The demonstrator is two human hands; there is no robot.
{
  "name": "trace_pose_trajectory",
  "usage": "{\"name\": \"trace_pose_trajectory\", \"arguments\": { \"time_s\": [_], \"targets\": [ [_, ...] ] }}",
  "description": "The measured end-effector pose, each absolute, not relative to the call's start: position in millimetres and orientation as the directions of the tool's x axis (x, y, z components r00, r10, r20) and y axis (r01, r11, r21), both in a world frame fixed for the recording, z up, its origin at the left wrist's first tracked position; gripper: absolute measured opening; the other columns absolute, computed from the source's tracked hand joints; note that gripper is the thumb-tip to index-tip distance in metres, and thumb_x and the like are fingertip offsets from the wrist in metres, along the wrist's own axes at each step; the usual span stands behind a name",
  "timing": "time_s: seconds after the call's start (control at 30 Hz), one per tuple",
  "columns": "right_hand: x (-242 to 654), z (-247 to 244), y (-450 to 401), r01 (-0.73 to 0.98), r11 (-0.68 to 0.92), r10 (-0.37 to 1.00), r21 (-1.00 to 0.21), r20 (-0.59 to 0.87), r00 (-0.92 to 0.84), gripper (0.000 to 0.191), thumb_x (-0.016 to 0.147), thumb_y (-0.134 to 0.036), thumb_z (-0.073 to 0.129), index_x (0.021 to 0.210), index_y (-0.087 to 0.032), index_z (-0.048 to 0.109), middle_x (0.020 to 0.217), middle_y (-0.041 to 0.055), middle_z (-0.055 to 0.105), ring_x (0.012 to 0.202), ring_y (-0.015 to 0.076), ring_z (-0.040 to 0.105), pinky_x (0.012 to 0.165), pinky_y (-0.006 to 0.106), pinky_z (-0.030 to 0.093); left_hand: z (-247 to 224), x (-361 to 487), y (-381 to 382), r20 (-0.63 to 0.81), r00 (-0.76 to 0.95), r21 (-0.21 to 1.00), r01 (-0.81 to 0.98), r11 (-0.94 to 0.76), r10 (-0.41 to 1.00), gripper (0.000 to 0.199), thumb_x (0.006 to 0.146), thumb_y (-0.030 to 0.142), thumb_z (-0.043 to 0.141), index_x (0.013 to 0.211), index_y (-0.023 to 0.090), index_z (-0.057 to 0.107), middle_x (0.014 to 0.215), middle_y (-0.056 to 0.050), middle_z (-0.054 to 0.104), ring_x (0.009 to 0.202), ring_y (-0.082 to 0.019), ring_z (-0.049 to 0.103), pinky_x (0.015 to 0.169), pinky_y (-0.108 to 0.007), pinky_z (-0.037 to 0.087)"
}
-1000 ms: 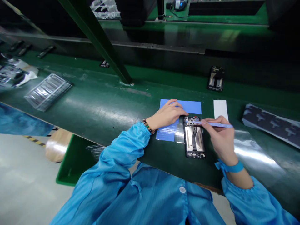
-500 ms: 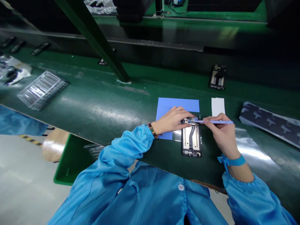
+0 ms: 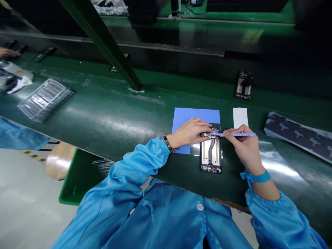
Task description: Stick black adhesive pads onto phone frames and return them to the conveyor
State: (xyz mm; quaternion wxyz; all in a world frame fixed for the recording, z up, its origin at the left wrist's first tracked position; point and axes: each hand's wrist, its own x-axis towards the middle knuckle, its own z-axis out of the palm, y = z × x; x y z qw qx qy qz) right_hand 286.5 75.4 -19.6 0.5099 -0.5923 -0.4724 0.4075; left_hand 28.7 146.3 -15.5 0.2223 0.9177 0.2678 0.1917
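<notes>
An opened phone [image 3: 206, 156] lies on the green bench with its inner metal plate and dark ribbon cable showing. My left hand [image 3: 190, 132] grips the phone's upper left part, thumb and fingers closed around that corner. My right hand [image 3: 245, 148] pinches a thin lilac stick-like tool [image 3: 238, 134], held nearly level. The tool's tip rests at the top section of the phone, by the small parts there; my left fingers partly cover this spot. Under my left hand lies a blue sheet [image 3: 197, 113].
Another opened phone [image 3: 243, 85] lies farther back. White paper slips [image 3: 240, 117] and a stack of dark patterned sheets [image 3: 298, 133] are to the right. Leftward are clear plastic trays [image 3: 46, 98], a green post [image 3: 111, 48], a green bin [image 3: 80, 176] and a co-worker's hand [image 3: 9, 52].
The farther phone has shifted slightly right. A co-worker's hand has come into view at the far left. My hands keep nearly the same pose, with the tool tip still on the phone's top section.
</notes>
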Motion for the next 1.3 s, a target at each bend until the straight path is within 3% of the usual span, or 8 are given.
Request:
{"name": "trace_pose_trajectory", "arguments": {
  "time_s": [0.17,0.4,0.5,0.6,0.7,0.87,1.0,1.3],
  "targets": [
    [290,-16,75,0.147,-0.035,0.971,-0.989,0.001,0.241,0.044,0.077,-0.046,0.101,0.079,-0.026,0.061,0.091,0.0008,0.082,0.093,0.0219,0.082,0.094,0.041,0.067,-18,29,144,0.316,0.794,0.446,0.359,-0.82,0.52,0.027,0.114,0.037,0.066,0.118,0.021,0.088,0.147,-0.008,0.078,0.123,-0.027,0.072,0.107,-0.045,0.06],
    [327,-9,67,0.067,0.08,0.824,-0.995,0.104,0.558,0.046,0.07,-0.044,0.106,0.08,-0.028,0.064,0.081,-0.0012,0.078,0.085,0.0226,0.081,0.096,0.044,0.069,-17,29,141,0.314,0.832,0.394,0.325,-0.86,0.458,0.026,0.113,0.029,0.064,0.109,0.024,0.09,0.145,-0.007,0.08,0.129,-0.026,0.074,0.105,-0.044,0.064],
    [328,-12,56,0.055,0.025,0.834,-0.998,0.051,0.549,0.049,0.068,-0.048,0.107,0.083,-0.026,0.065,0.081,-0.0017,0.078,0.086,0.022,0.083,0.097,0.042,0.07,-20,30,142,0.364,0.828,0.36,0.298,-0.884,0.427,0.029,0.114,0.029,0.063,0.101,0.021,0.088,0.142,-0.005,0.081,0.131,-0.026,0.074,0.105,-0.043,0.064],
    [322,-11,48,0.012,-0.022,0.899,-1.0,-0.015,0.437,0.052,0.072,-0.054,0.105,0.088,-0.025,0.065,0.088,-0.001,0.08,0.093,0.024,0.086,0.1,0.044,0.07,-20,37,139,0.433,0.788,0.34,0.307,-0.889,0.438,0.028,0.115,0.029,0.061,0.107,0.02,0.086,0.139,-0.006,0.083,0.128,-0.027,0.076,0.106,-0.045,0.064],
    [326,-6,48,-0.01,0.023,0.889,-1.0,0.016,0.457,0.049,0.074,-0.052,0.104,0.088,-0.027,0.064,0.084,-0.0019,0.077,0.097,0.0259,0.086,0.104,0.046,0.069,-15,54,132,0.445,0.776,0.365,0.298,-0.882,0.447,0.028,0.116,0.029,0.058,0.119,0.02,0.084,0.137,-0.007,0.083,0.127,-0.024,0.076,0.112,-0.046,0.061],
    [347,-10,49,0.099,0.023,0.801,-0.995,0.078,0.594,0.044,0.073,-0.04,0.103,0.082,-0.026,0.062,0.086,0.0034,0.08,0.094,0.0278,0.086,0.1,0.046,0.069,-4,96,124,0.34,0.882,0.274,0.239,-0.932,0.326,0.031,0.115,0.031,0.06,0.134,0.015,0.078,0.149,-0.012,0.077,0.138,-0.027,0.072,0.12,-0.046,0.056],
    [357,-20,48,0.127,-0.028,0.815,-0.992,0.051,0.577,0.046,0.073,-0.043,0.103,0.082,-0.026,0.061,0.087,0.0011,0.081,0.088,0.025,0.083,0.098,0.05,0.07,-3,112,127,0.253,0.899,0.257,0.294,-0.921,0.357,0.032,0.112,0.025,0.062,0.139,0.013,0.074,0.15,-0.013,0.075,0.136,-0.028,0.072,0.119,-0.046,0.055],
    [358,-24,46,0.119,-0.086,0.854,-0.989,-0.012,0.52,0.042,0.076,-0.041,0.104,0.085,-0.026,0.065,0.09,0.0048,0.082,0.085,0.0228,0.08,0.087,0.04,0.064,-9,111,127,0.249,0.904,0.261,0.283,-0.923,0.348,0.034,0.114,0.025,0.057,0.14,0.013,0.073,0.149,-0.013,0.075,0.136,-0.028,0.071,0.121,-0.046,0.052]
  ]
}}
